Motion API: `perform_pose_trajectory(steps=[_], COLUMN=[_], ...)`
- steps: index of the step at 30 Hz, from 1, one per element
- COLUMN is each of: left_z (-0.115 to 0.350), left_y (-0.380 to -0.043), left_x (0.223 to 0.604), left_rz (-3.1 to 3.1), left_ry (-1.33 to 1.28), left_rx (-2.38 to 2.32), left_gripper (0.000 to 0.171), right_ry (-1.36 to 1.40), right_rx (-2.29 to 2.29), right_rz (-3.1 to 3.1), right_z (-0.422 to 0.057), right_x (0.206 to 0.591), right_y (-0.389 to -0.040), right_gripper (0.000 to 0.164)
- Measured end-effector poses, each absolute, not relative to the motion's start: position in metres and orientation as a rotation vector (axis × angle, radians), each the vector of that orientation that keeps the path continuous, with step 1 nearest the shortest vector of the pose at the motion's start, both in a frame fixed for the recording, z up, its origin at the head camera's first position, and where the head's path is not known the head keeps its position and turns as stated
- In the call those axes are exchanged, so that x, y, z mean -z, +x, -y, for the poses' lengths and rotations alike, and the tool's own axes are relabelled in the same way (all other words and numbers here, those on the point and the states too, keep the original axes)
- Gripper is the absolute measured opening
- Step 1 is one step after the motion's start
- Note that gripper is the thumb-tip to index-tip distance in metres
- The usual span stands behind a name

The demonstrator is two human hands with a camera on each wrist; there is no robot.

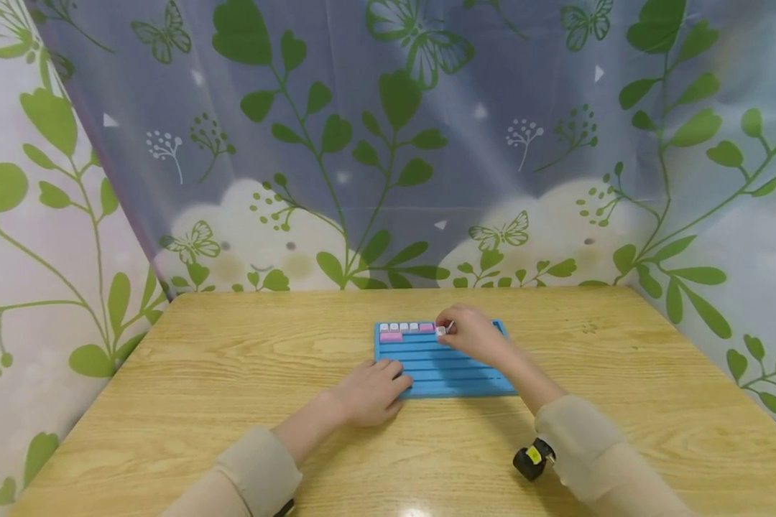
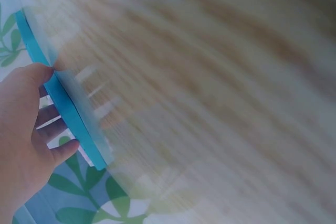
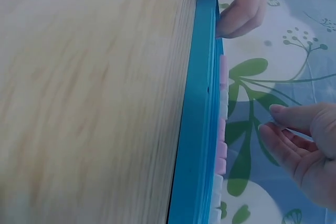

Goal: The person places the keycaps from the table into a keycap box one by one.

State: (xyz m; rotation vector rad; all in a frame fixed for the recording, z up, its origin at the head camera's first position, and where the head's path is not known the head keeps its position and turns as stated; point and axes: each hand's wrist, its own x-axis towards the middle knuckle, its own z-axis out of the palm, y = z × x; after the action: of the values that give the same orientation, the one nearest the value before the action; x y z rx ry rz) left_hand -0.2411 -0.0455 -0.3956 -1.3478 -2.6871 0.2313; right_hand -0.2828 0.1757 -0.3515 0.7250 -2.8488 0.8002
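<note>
A blue keyboard-shaped tray with ridged rows lies on the table. White keycaps and pink keycaps sit in its back rows at the left. My left hand holds the front left corner, thumb against the front edge and fingers over the top, as the left wrist view also shows. Over the back of the tray my right hand pinches a small white keycap between thumb and forefinger. In the right wrist view the right hand is raised above the row, and its fingertips mostly hide what they pinch.
The wooden table reaches back to a curtain printed with leaves and butterflies. A black wrist device hangs below the right sleeve. The right forearm covers part of the tray's right side.
</note>
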Motion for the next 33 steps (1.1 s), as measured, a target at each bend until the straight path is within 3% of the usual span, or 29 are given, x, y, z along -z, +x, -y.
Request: perform_pose_trajectory(steps=[33], left_z=[0.047], left_y=[-0.240], left_x=[0.395], left_rz=[2.647], left_ry=[-1.356], left_rx=[-0.243], left_gripper=[0.029], right_ry=[0.772], right_rx=[-0.548], right_rz=[2.956], right_z=[-0.125], right_x=[0.377], right_y=[-0.324], right_gripper=[0.010])
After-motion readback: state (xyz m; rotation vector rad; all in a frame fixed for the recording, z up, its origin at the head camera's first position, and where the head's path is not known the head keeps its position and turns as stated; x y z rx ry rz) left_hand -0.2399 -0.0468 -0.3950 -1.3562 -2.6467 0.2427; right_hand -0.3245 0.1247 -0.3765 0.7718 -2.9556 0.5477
